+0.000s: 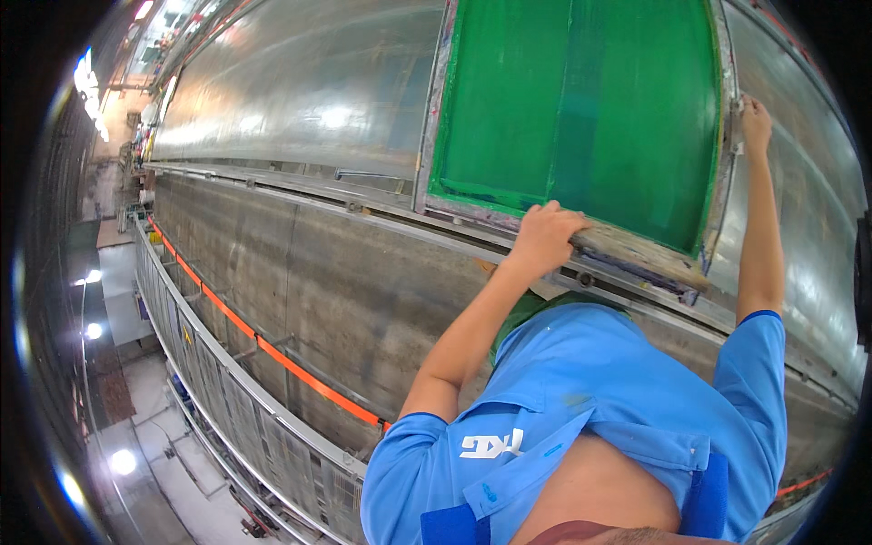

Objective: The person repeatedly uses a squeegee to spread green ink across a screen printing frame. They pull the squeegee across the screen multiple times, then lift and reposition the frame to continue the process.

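A large rectangular frame with a green mesh panel lies across a long metal table near the top of the view. My left hand grips its near bar, fingers curled over the edge right of the bar's middle. My right hand is raised at the frame's right side, fingers closed on a small pale fitting or edge there; exactly what it pinches is too small to make out. My body in a blue shirt is against the table's near side.
The metal tabletop extends left and right, with a rail along its near edge. Behind me are a concrete aisle, an orange strip and another long metal rail. Lights and equipment line the far left.
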Demonstrator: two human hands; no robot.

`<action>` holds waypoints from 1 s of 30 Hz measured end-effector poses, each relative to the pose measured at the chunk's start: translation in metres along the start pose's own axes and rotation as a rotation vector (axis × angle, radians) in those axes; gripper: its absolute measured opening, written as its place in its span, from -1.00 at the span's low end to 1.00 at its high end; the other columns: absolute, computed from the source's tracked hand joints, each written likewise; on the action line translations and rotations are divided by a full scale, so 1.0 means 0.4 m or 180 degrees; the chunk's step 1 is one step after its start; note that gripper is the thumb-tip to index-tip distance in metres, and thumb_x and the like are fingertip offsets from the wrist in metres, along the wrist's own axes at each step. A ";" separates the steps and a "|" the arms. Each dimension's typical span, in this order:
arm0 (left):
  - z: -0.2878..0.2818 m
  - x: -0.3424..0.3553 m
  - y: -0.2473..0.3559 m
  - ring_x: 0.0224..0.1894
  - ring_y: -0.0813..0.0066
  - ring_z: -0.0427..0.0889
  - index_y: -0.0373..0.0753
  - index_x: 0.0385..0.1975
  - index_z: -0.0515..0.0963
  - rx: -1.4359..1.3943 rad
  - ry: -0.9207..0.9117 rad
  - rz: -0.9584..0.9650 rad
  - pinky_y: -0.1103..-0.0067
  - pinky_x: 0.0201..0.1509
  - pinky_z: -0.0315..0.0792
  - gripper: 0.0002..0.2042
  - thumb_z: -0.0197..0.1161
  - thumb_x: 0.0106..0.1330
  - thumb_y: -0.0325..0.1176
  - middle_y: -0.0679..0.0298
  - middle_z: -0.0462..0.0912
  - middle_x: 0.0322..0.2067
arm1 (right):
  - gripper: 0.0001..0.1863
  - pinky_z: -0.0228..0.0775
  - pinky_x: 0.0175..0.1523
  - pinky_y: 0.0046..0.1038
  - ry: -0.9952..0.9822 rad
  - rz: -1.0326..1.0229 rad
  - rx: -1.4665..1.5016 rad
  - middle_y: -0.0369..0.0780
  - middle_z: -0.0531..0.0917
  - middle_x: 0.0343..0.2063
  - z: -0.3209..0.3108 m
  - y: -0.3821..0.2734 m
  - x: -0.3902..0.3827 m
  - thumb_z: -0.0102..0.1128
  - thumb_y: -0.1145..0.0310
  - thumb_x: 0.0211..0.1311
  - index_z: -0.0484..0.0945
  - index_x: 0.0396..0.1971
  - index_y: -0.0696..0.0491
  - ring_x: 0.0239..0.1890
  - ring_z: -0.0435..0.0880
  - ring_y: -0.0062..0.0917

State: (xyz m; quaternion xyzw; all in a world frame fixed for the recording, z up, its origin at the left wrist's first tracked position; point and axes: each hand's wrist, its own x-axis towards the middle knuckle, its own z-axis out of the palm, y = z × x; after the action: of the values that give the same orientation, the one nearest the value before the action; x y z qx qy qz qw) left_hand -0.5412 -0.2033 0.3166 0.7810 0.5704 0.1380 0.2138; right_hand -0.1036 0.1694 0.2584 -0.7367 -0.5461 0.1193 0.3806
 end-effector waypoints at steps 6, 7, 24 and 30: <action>-0.039 0.019 -0.185 -0.01 0.30 0.57 -0.02 -0.11 0.70 0.0182 -0.0146 -0.0171 0.34 0.07 0.40 -0.60 0.26 -0.01 -0.51 0.40 0.71 -0.04 | -0.60 0.40 0.14 -0.26 -0.0034 0.0120 0.0337 -0.10 0.74 -0.10 0.254 -0.025 -0.128 0.10 0.02 0.35 0.72 -0.04 -0.07 0.02 0.67 -0.20; -0.035 0.024 -0.211 -0.02 0.30 0.58 -0.02 -0.12 0.70 0.0242 -0.0281 -0.0306 0.34 0.08 0.39 -0.61 0.25 -0.01 -0.51 0.40 0.71 -0.06 | -0.61 0.40 0.14 -0.26 -0.0178 0.0287 0.0391 -0.10 0.74 -0.11 0.287 -0.029 -0.145 0.10 0.03 0.35 0.73 -0.05 -0.07 0.01 0.67 -0.21; -0.015 0.062 -0.027 -0.13 0.31 0.53 -0.10 -0.32 0.68 0.0660 -0.0207 -0.0328 0.33 -0.09 0.31 -0.73 0.26 -0.07 -0.48 0.37 0.66 -0.30 | -0.68 0.44 -0.05 -0.39 -0.0149 0.0309 0.0070 -0.24 0.73 -0.34 0.104 0.030 -0.145 0.10 0.13 0.39 0.73 -0.09 -0.05 -0.26 0.66 -0.50; -0.009 0.075 -0.019 -0.13 0.31 0.53 -0.09 -0.31 0.70 0.0624 -0.0184 -0.0222 0.33 -0.09 0.31 -0.73 0.26 -0.07 -0.49 0.37 0.67 -0.30 | -0.66 0.41 0.08 -0.27 -0.0148 -0.0033 0.0230 -0.16 0.74 -0.13 0.111 0.094 -0.130 0.04 0.09 0.41 0.70 -0.06 -0.08 -0.05 0.68 -0.25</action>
State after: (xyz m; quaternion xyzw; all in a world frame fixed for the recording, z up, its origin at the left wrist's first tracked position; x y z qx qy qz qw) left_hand -0.5400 -0.1723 0.3153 0.7815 0.6016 0.0514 0.1575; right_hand -0.1226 0.1378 0.1899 -0.7167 -0.5539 0.1540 0.3947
